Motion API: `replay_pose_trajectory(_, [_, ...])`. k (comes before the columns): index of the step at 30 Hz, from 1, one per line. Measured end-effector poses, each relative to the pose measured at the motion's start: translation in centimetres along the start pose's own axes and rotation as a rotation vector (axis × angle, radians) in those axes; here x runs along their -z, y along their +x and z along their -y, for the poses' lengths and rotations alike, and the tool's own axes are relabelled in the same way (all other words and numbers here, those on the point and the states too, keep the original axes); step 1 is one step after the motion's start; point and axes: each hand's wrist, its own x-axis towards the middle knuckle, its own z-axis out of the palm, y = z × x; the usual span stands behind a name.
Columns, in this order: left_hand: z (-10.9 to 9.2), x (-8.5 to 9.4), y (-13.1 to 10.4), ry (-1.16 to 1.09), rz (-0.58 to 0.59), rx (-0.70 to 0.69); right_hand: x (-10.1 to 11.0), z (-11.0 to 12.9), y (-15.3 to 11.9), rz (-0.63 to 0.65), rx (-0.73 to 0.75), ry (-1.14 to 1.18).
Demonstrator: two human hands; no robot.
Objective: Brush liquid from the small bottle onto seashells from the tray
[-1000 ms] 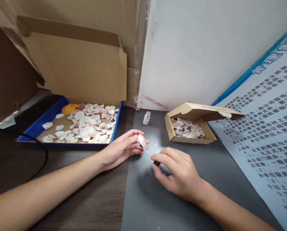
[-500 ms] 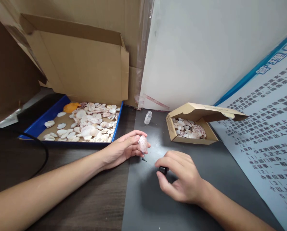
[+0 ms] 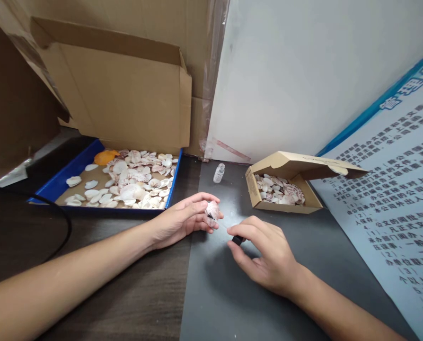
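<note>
My left hand (image 3: 192, 214) holds a pale pinkish seashell (image 3: 212, 210) between thumb and fingers, over the edge of the grey mat. In my right hand (image 3: 263, 253) a black brush cap (image 3: 237, 240) is pinched between thumb and forefinger. Its thin clear stem runs toward the shell, and the dark brush tip (image 3: 210, 216) lies against the shell's surface. Beyond both hands a small clear glass bottle (image 3: 219, 173) with a white label stands upright and uncapped on the mat.
At the left, a blue-sided cardboard box (image 3: 48, 184) with its lid raised holds many shells, one of them orange. A smaller cardboard box (image 3: 286, 206) of shells stands half-lidded at the right. A black cable (image 3: 67, 222) curves along the left; a printed poster (image 3: 392, 199) leans at the right.
My right hand has moved up and slightly left, bringing the brush tip from below the shell onto it. The left hand has stayed nearly in place, with the shell turned a little.
</note>
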Motion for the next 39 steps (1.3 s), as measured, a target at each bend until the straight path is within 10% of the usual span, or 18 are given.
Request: replay_pose_trajectory(39, [0.16, 0.13, 0.01, 0.097, 0.069, 0.02, -0.12, -0.19, -0.04, -0.029, -0.034, 0.085])
